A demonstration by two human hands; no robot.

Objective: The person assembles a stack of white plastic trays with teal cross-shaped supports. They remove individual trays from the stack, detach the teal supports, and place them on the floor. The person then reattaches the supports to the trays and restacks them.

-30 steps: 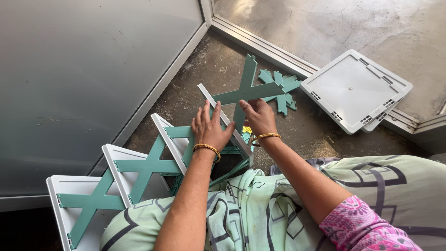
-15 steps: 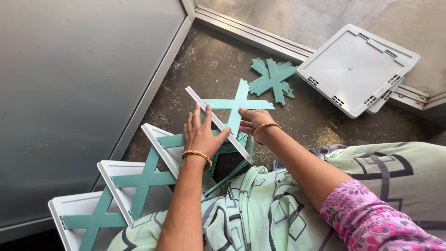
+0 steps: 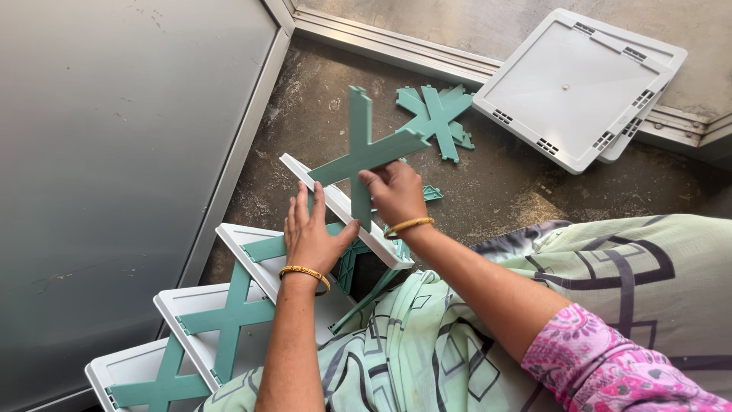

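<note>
My right hand (image 3: 395, 195) grips a teal X-shaped plastic brace (image 3: 364, 151) and holds it upright against the edge of the topmost white shelf panel (image 3: 305, 172). My left hand (image 3: 311, 238) rests flat on that panel, fingers spread, steadying it. Both wrists wear gold bangles. The panel belongs to a tilted rack of white square shelves (image 3: 194, 314) joined by teal cross braces (image 3: 229, 314), lying at the lower left. My lap, covered in pale green patterned cloth (image 3: 427, 336), hides the rack's near side.
More teal cross braces (image 3: 438, 114) lie loose on the stained concrete floor. Two stacked white square shelf panels (image 3: 579, 85) rest at the upper right against a metal door track. A grey metal door panel (image 3: 114, 152) fills the left side.
My right hand has lifted the teal brace and turned it more upright over the top panel. The camera has come closer; my left hand stays on the panel.
</note>
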